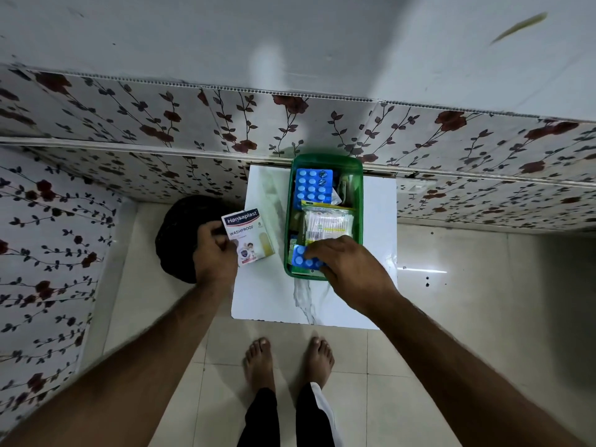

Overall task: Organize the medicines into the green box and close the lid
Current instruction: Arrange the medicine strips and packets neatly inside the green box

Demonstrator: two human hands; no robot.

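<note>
Over the white bench [267, 295], your left hand [214, 253] is clamped on a Hansaplast plaster box [250, 235], held just left of the green box [325, 217]. Your right hand [350, 269] reaches into the green box's near end, fingers closed on a blue blister strip [301, 257]. Farther in lie a cotton swab packet [325, 222] and another blue blister pack [312, 186]. A dark round basket [180, 233] sits on the floor beside the bench, behind your left hand.

Green box [357, 201] open w/ blue blister packs [312, 186], swab pack [327, 224] inside; plaster box [248, 237] beside.
</note>
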